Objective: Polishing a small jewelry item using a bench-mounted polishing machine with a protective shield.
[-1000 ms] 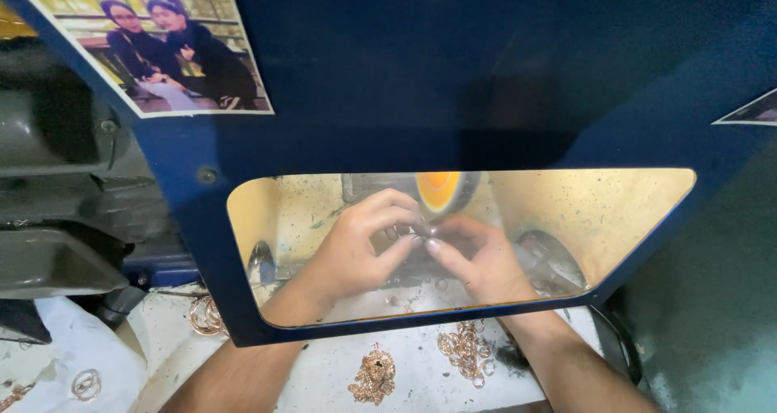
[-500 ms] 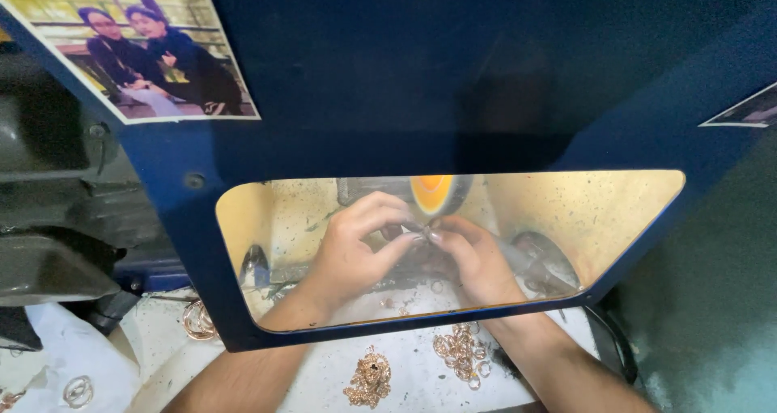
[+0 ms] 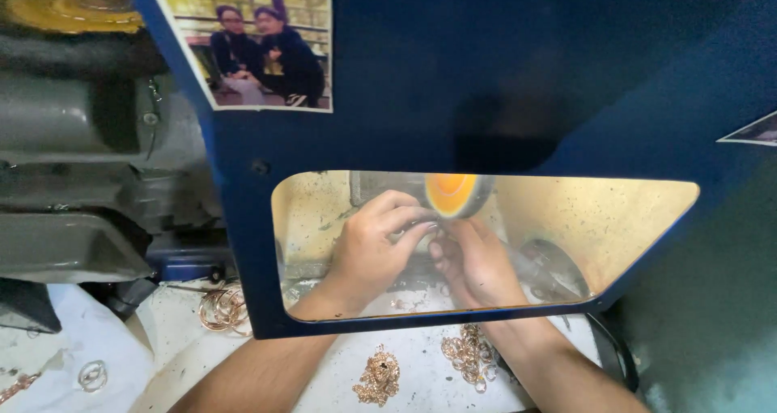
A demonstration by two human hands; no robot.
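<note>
Both hands worked inside the dark blue sheet-metal guard hood (image 3: 518, 81), seen through its wide cut-out window. The left hand (image 3: 374, 247) and right hand (image 3: 473, 259) met fingertip to fingertip, pressing a small glinting metal piece (image 3: 427, 232) against the lower edge of the orange round polishing wheel (image 3: 452, 193); fingers of both hands were curled tight about the piece, though its exact form could not be told. Judged from the layout, work was midway: a loose heap of gold-coloured chain jewellery (image 3: 378, 376) and a second heap of pale gold rings and links (image 3: 468, 356) lay on the near white bench top (image 3: 421, 385), and copper-coloured wire hoops (image 3: 224, 308) lay at the near left; which were finished could not be told. Room for moving was narrow: the window's lower rim ran just over both wrists, the wheel stood just beyond the fingertips, and a grey motor housing (image 3: 81, 138) closed the left side
</note>
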